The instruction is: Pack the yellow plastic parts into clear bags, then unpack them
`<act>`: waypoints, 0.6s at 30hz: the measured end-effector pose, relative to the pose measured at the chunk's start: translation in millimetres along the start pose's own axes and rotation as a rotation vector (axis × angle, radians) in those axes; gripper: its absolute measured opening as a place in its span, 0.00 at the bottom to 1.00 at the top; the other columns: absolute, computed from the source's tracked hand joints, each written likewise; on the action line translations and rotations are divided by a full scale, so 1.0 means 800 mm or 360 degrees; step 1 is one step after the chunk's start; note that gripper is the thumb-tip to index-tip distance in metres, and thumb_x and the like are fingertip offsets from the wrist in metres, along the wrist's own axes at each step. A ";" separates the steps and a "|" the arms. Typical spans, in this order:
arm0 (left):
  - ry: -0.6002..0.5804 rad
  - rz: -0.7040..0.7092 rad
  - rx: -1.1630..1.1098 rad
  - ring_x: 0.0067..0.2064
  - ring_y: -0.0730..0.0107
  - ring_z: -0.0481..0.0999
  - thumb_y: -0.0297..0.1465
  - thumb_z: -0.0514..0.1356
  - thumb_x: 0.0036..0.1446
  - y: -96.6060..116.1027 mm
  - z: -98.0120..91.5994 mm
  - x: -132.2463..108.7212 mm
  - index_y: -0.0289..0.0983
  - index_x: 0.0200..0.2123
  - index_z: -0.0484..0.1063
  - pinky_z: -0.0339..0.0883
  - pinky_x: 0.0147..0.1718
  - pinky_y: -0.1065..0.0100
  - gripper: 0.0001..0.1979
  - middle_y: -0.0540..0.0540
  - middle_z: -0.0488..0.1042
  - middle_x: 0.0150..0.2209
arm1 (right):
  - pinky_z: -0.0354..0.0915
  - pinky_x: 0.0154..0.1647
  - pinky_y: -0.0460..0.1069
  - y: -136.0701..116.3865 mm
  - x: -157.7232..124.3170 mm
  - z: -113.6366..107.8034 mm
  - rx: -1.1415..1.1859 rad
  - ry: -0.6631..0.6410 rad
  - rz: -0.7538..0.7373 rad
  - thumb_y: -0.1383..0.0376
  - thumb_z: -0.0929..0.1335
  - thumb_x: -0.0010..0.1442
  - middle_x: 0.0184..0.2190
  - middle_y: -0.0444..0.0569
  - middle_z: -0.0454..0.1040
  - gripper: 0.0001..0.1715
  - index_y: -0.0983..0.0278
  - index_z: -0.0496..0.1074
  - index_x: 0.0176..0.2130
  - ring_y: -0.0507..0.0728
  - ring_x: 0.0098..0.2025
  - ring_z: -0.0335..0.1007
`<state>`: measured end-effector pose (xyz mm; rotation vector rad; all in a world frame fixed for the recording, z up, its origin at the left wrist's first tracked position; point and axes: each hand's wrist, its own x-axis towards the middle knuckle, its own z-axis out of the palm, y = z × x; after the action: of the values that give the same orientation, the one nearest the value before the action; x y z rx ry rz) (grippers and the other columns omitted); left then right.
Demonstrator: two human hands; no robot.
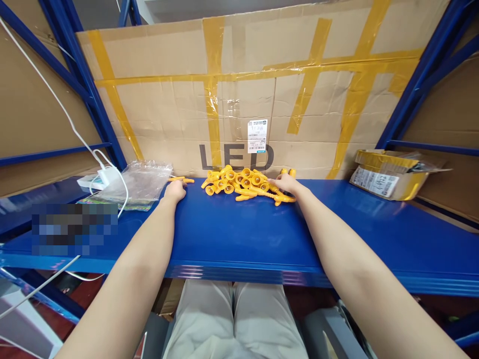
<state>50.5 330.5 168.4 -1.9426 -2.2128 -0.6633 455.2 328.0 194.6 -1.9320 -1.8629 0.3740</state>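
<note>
A pile of several yellow plastic pieces with cup-shaped ends (229,188) lies on the blue shelf (239,234), near its back. At the pile's right end is my right hand (285,183), its fingers reaching among the pieces; whether they grip one is too small to tell. Left of the pile, my left hand (175,190) is at a few slim yellow pieces (186,180) by the plastic bag. Its fingers look curled, but their hold on those pieces is unclear.
A clear plastic bag (144,179), a white plug with cables (108,175) and a blurred dark object (75,224) lie left. An open cardboard box (387,174) stands right. Taped cardboard (172,114) backs the shelf between blue posts.
</note>
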 end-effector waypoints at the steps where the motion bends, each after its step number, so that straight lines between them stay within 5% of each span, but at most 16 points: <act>1: 0.0025 0.0038 0.0006 0.57 0.55 0.70 0.19 0.56 0.45 0.003 -0.002 -0.001 0.39 0.44 0.79 0.59 0.59 0.62 0.23 0.44 0.71 0.56 | 0.69 0.41 0.55 -0.001 -0.001 0.000 0.0029 -0.0011 -0.0001 0.49 0.65 0.58 0.32 0.57 0.76 0.23 0.66 0.73 0.38 0.63 0.37 0.74; 6: 0.0221 0.0231 -0.0046 0.58 0.58 0.68 0.20 0.53 0.49 0.028 -0.019 -0.005 0.35 0.46 0.77 0.57 0.60 0.64 0.22 0.42 0.69 0.58 | 0.69 0.39 0.51 -0.007 -0.006 -0.003 0.0057 0.0019 -0.0010 0.59 0.69 0.54 0.36 0.54 0.76 0.16 0.66 0.72 0.41 0.59 0.36 0.73; 9: 0.0347 0.0435 -0.0143 0.59 0.60 0.67 0.20 0.51 0.51 0.050 -0.036 -0.008 0.34 0.48 0.76 0.57 0.60 0.63 0.23 0.42 0.69 0.58 | 0.68 0.39 0.50 -0.013 -0.005 -0.006 0.0053 0.0107 -0.0056 0.62 0.70 0.51 0.37 0.52 0.76 0.21 0.66 0.71 0.45 0.58 0.37 0.73; 13: 0.0523 0.0719 -0.0282 0.59 0.62 0.67 0.22 0.49 0.53 0.088 -0.061 -0.020 0.32 0.49 0.74 0.57 0.60 0.61 0.23 0.41 0.68 0.58 | 0.66 0.42 0.51 -0.032 -0.011 -0.019 0.0131 0.0509 -0.0248 0.62 0.69 0.49 0.40 0.54 0.76 0.30 0.67 0.66 0.52 0.60 0.41 0.72; 18: 0.0591 0.1006 -0.0388 0.59 0.62 0.65 0.24 0.48 0.56 0.131 -0.081 -0.044 0.37 0.53 0.71 0.55 0.60 0.55 0.23 0.44 0.69 0.58 | 0.64 0.49 0.57 -0.071 -0.034 -0.042 0.0210 0.1013 -0.0709 0.64 0.66 0.53 0.47 0.57 0.72 0.30 0.65 0.61 0.55 0.64 0.49 0.68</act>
<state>145.0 281.0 238.8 -2.2267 -1.2499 -1.0945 419.8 297.2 248.6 -1.2817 -1.6979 -0.2312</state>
